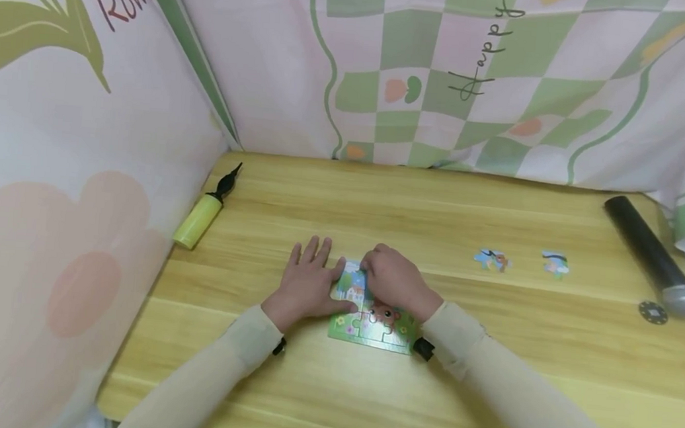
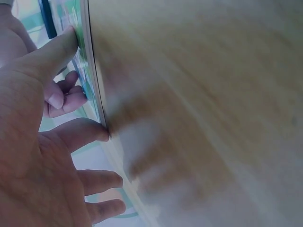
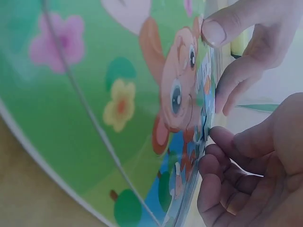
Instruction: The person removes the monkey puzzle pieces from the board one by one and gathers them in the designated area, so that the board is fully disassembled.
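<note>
A jigsaw puzzle with a cartoon animal, flowers and a house lies flat in its frame on the wooden table. My left hand is spread at its left side; the thumb rests on the puzzle and the index fingertip touches the left edge. At the puzzle's upper part is my right hand, fingers curled, thumb and index finger together at the surface. In the right wrist view the right hand's fingertips pinch what seems a puzzle piece, mostly hidden. Two loose pieces, one nearer and another farther, lie to the right.
A yellow-green hand pump with a black nozzle lies at the table's left edge. A black microphone and a small dark round disc lie at the right. Printed curtains hang along the back and left.
</note>
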Motion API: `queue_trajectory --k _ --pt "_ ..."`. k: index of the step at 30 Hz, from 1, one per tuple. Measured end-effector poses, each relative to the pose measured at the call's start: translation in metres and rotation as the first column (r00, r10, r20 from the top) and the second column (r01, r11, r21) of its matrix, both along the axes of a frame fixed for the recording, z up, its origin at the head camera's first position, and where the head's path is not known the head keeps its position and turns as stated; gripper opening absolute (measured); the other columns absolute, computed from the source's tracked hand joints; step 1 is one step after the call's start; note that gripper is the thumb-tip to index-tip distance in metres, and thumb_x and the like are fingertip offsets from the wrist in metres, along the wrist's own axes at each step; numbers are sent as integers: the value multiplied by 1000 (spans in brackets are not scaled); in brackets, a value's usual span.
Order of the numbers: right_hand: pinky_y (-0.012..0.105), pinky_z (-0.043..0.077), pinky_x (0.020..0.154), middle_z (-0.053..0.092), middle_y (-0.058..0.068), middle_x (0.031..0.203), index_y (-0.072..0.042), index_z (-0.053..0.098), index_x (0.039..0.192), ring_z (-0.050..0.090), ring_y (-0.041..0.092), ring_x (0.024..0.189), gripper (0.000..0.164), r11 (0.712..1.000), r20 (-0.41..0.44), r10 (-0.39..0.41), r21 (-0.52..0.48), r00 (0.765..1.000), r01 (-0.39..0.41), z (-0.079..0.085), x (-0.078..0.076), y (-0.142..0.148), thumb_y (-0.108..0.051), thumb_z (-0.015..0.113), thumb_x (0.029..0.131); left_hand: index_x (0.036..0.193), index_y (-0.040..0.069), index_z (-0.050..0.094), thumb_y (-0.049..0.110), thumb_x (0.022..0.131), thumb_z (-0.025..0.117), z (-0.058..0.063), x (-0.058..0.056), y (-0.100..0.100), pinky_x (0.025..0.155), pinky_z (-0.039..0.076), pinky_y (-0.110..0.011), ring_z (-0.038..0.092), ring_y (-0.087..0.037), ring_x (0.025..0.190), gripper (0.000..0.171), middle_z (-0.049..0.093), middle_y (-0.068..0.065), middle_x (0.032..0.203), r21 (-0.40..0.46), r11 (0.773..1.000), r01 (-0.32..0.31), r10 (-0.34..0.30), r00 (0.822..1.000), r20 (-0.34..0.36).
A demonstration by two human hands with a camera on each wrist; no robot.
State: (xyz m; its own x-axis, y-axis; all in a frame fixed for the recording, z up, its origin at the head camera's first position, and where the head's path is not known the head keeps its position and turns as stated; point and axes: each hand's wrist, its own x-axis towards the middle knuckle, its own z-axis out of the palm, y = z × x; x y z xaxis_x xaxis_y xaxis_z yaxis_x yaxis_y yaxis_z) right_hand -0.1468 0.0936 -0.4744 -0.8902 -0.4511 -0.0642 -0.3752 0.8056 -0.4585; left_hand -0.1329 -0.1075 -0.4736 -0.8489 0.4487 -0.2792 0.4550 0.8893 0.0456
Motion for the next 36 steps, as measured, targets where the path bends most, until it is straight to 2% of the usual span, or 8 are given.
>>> queue_trajectory --k 7,11,14,21,25,30,36 --pt "40 56 83 63 7 97 2 73 110 61 19 83 28 996 53 -57 -58 997 60 6 0 1 -17 54 104 158 28 38 90 79 47 -1 -1 1 117 3 -63 -3 -40 152 101 7 -18 167 11 1000 -15 15 1000 5" --pt "41 55 82 63 4 95 -1 74 107 61 18 82 29 993 70 -78 -80 995 83 7 -1 4 -22 55 104 158 28 38 90 78 47 -3 -2 1 117 3 -63 -4 -40 152 102 7 -18 166 18 1000 -15 15 1000 4" --pt "39 55 78 63 2 93 -4 74 105 60 16 78 26 987 88 -93 -120 992 104 5 -2 6 -23 58 102 158 28 38 91 78 46 -4 -3 1 117 2 -64 -4 -40 152 102 7 -18 167 14 1000 -16 16 1000 7" --pt "34 54 70 66 -5 81 -10 72 100 61 13 64 15 958 164 -97 -253 982 137 0 3 14 -22 62 100 157 28 40 91 77 48 -3 -3 0 117 1 -64 -4 -40 152 102 8 -18 167 10 1000 -23 23 1000 18" --pt "34 55 71 67 -2 86 -12 71 103 62 16 72 9 928 232 -61 -344 971 140 -4 2 23 -17 66 99 157 28 40 91 77 48 -1 -3 2 117 1 -64 -4 -41 152 103 9 -18 167 5 1000 -22 22 1000 20" --pt "37 56 74 70 3 96 -11 72 109 65 22 84 13 913 354 5 -383 935 140 2 -14 45 -18 65 101 157 27 40 91 76 49 0 -3 3 117 0 -64 -4 -41 152 104 8 -18 166 8 1000 -22 22 1000 21" --pt "46 49 94 69 9 111 -7 71 116 61 28 104 21 919 437 34 -367 899 143 24 -50 101 -20 66 100 157 27 40 91 75 50 1 -2 2 117 0 -63 -4 -40 152 104 8 -18 167 4 1000 -26 26 999 22"
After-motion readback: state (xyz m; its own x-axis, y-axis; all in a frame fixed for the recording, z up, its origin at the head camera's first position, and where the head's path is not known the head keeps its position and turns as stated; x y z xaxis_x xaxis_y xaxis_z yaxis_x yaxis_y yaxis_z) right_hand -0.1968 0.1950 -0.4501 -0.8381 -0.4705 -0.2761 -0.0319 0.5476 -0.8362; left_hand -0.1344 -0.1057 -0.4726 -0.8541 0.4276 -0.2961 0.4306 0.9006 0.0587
